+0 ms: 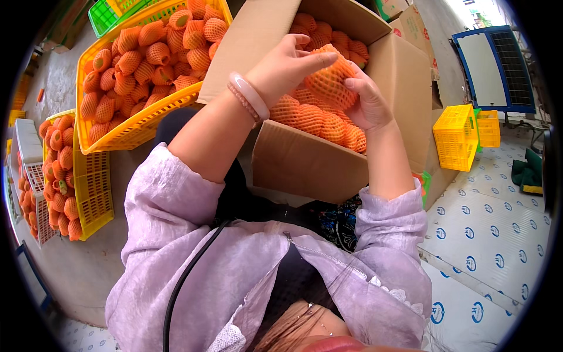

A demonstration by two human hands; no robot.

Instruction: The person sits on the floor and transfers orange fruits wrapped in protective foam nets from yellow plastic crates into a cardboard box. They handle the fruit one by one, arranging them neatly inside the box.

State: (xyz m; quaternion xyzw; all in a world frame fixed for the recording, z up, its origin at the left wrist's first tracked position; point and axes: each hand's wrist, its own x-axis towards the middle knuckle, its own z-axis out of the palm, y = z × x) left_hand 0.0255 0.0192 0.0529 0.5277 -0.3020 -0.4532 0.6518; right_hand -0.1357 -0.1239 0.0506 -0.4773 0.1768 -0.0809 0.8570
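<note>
A piece of produce in an orange foam net sleeve is held above an open cardboard box. My right hand grips its right side with thumb and fingers. My left hand, with a pale bangle and a beaded bracelet at the wrist, is at its upper left, the thumb across its top; whether these fingers grip it is unclear. Inside the box, sleeved pieces lie in rows near the front wall, and more fill the far end. The produce itself is mostly hidden by the netting.
A yellow plastic crate full of sleeved pieces stands left of the box, its rim near my left forearm. Another filled yellow crate is farther left, beside a white crate. Smaller yellow crates stand at the right, beyond the box's flap.
</note>
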